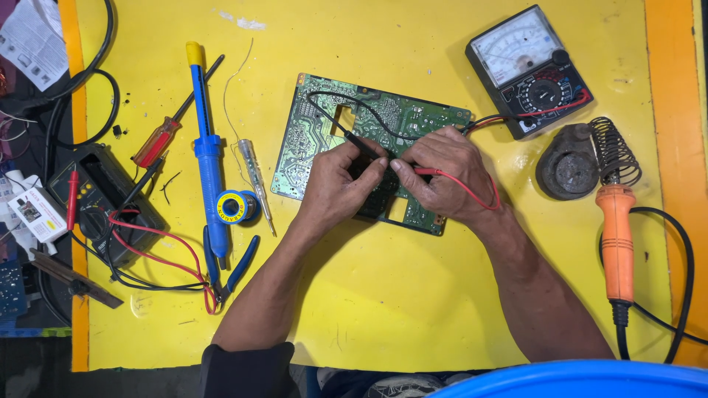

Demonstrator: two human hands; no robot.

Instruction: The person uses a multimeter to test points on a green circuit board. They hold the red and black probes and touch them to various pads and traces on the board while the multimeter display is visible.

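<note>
A green circuit board [324, 118] lies solder side up on the yellow table. My left hand [335, 184] rests on the board and pinches a black test probe [359, 142]. My right hand [442, 173] pinches a red test probe [425, 171] right beside it, fingertips of both hands almost touching over the board's middle. Black and red leads run from the probes to an analog multimeter [527, 70] at the upper right. The probe tips are hidden under my fingers.
A soldering iron with an orange handle [618, 236] sits in its coil stand [586, 158] at right. Left of the board lie a blue desoldering pump [208, 151], a solder spool [234, 206], screwdrivers [158, 140], blue-handled pliers [228, 269] and a dark digital meter [110, 195]. A blue rim [590, 379] is at bottom.
</note>
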